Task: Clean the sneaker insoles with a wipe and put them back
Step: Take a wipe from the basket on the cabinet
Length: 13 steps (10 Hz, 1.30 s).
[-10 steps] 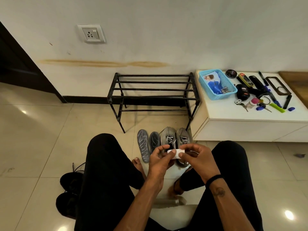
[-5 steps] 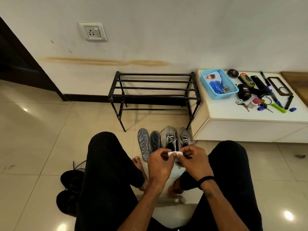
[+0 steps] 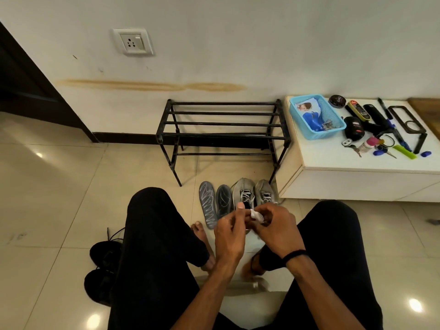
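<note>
A: Both hands are still pinching the wipe [image 3: 257, 215] — left hand [image 3: 229, 231], right hand [image 3: 276, 231] — now bunching what was a flat strip.

B: So it's getting readied; the two insoles [image 3: 215, 204] are lying untouched just beyond the grip, left of the sneakers [image 3: 253, 194].

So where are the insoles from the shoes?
The two insoles lie flat on the floor, just left of the grey sneakers, in front of the black rack.
</note>
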Tool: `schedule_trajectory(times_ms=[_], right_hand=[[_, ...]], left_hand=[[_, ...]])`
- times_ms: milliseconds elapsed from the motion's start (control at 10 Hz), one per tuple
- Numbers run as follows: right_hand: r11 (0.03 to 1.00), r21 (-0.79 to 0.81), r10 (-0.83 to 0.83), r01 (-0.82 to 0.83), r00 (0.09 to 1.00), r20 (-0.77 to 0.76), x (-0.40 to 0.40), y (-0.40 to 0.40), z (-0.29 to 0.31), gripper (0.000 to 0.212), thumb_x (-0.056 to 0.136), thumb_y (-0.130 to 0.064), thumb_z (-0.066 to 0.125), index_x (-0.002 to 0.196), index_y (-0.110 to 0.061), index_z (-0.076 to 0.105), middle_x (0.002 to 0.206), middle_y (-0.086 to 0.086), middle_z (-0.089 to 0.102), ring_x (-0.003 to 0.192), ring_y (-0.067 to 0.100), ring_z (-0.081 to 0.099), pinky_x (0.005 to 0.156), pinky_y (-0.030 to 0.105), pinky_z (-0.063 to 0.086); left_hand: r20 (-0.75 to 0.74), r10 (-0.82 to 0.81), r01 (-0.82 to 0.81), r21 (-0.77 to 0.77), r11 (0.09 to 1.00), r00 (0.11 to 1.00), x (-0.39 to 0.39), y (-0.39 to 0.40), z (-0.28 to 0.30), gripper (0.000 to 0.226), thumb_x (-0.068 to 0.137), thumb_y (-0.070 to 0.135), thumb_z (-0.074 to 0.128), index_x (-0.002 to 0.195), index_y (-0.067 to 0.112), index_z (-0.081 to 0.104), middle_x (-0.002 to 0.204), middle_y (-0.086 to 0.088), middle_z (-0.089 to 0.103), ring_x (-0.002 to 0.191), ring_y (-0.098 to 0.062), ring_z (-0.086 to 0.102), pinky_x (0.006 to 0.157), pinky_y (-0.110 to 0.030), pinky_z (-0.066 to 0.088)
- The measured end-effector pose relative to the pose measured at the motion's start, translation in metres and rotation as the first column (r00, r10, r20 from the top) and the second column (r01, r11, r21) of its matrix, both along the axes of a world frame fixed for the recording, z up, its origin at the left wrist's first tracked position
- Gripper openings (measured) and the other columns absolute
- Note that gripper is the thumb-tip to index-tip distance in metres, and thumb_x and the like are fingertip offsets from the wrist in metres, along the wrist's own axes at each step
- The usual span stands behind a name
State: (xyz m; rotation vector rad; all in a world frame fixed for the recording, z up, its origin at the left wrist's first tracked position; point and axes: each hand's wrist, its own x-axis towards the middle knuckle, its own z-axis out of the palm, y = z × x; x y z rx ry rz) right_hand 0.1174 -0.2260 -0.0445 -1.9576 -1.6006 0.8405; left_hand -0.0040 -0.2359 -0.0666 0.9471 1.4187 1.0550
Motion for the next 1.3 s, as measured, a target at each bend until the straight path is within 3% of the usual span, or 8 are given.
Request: schedule_trajectory(times_ms=[500, 600, 700, 800, 900, 1000, 1200, 1300], right_hand=[[0.958, -0.284, -0.038, -0.029, 0.973, -0.228, 0.046, 0.122, -0.053, 0.017, 0.087, -0.008, 0.075, 0.102, -0.015, 0.072, 0.097, 0.011, 0.072, 0.071, 0.025, 0.075, 0.070, 0.041, 0.063], [0.917, -0.397, -0.099, -0.032, 0.948, -0.303, 0.048, 0.149, -0.080, 0.023, 0.089, -0.001, 0.071, 0.110, -0.010, 0.071, 0.099, 0.012, 0.074, 0.074, 0.024, 0.076, 0.074, 0.041, 0.063], [0.866, -0.500, -0.256, 0.012, 0.870, -0.421, 0.048, 0.175, -0.101, 0.024, 0.089, 0.004, 0.070, 0.111, -0.006, 0.069, 0.105, 0.015, 0.072, 0.082, 0.026, 0.076, 0.074, 0.036, 0.064], [0.833, -0.547, -0.418, 0.082, 0.740, -0.526, 0.039, 0.192, -0.112, 0.026, 0.087, 0.007, 0.070, 0.112, -0.001, 0.067, 0.107, 0.018, 0.070, 0.087, 0.029, 0.075, 0.074, 0.034, 0.063], [0.787, -0.601, -0.533, 0.136, 0.639, -0.554, 0.031, 0.199, -0.124, 0.022, 0.087, 0.008, 0.070, 0.107, -0.002, 0.069, 0.105, 0.019, 0.069, 0.089, 0.030, 0.075, 0.074, 0.034, 0.063], [0.742, -0.653, -0.584, 0.152, 0.624, -0.519, 0.027, 0.204, -0.132, 0.017, 0.087, 0.000, 0.072, 0.099, -0.011, 0.073, 0.098, 0.017, 0.074, 0.085, 0.028, 0.075, 0.073, 0.037, 0.063], [0.729, -0.662, -0.602, 0.178, 0.627, -0.494, 0.032, 0.201, -0.138, 0.020, 0.085, -0.007, 0.077, 0.101, -0.019, 0.075, 0.097, 0.010, 0.076, 0.089, 0.026, 0.075, 0.070, 0.035, 0.061], [0.730, -0.660, -0.602, 0.178, 0.623, -0.498, 0.031, 0.201, -0.138, 0.021, 0.085, -0.008, 0.077, 0.102, -0.020, 0.075, 0.098, 0.010, 0.076, 0.089, 0.026, 0.075, 0.069, 0.034, 0.060]], left_hand=[[-0.295, -0.092, 0.001, -0.297, 0.955, 0.951, -0.005, 0.128, -0.077, 0.044, 0.106, 0.042, 0.050, 0.094, 0.007, 0.074, 0.091, -0.015, 0.076, 0.087, -0.033, 0.072, 0.084, -0.046, 0.059], [-0.359, -0.213, 0.060, -0.394, 0.917, 0.909, -0.014, 0.147, -0.148, 0.044, 0.103, 0.042, 0.052, 0.094, 0.005, 0.075, 0.094, -0.017, 0.075, 0.089, -0.035, 0.071, 0.088, -0.043, 0.056], [-0.383, -0.278, -0.053, -0.663, 0.747, 0.881, -0.051, 0.147, -0.401, 0.066, 0.076, 0.087, 0.048, 0.100, 0.031, 0.073, 0.114, -0.010, 0.075, 0.099, -0.032, 0.071, 0.095, -0.057, 0.051], [-0.579, -0.336, -0.243, -0.701, 0.671, 0.743, -0.069, 0.136, -0.496, 0.090, 0.058, 0.101, 0.035, 0.126, 0.046, 0.059, 0.157, -0.003, 0.045, 0.140, -0.035, 0.044, 0.112, -0.060, 0.024], [-0.622, -0.430, -0.241, -0.711, 0.661, 0.654, -0.028, 0.138, -0.352, 0.107, 0.068, 0.083, 0.054, 0.153, 0.022, 0.031, 0.155, -0.007, 0.037, 0.147, -0.030, 0.032, 0.119, -0.047, 0.024], [-0.840, -0.299, -0.411, -0.494, 0.766, 0.454, -0.038, 0.128, -0.376, 0.110, 0.055, 0.088, 0.059, 0.142, 0.026, 0.035, 0.137, -0.001, 0.050, 0.127, -0.027, 0.051, 0.107, -0.042, 0.043], [-0.824, -0.334, -0.423, -0.532, 0.734, 0.457, -0.063, 0.108, -0.506, 0.121, 0.046, 0.099, 0.053, 0.147, 0.036, 0.035, 0.128, 0.001, 0.057, 0.124, -0.036, 0.052, 0.097, -0.051, 0.047], [-0.863, -0.385, -0.396, -0.495, 0.773, 0.328, -0.063, 0.108, -0.481, 0.102, 0.066, 0.073, 0.071, 0.146, 0.020, 0.035, 0.134, -0.004, 0.053, 0.120, -0.032, 0.056, 0.095, -0.046, 0.051]])
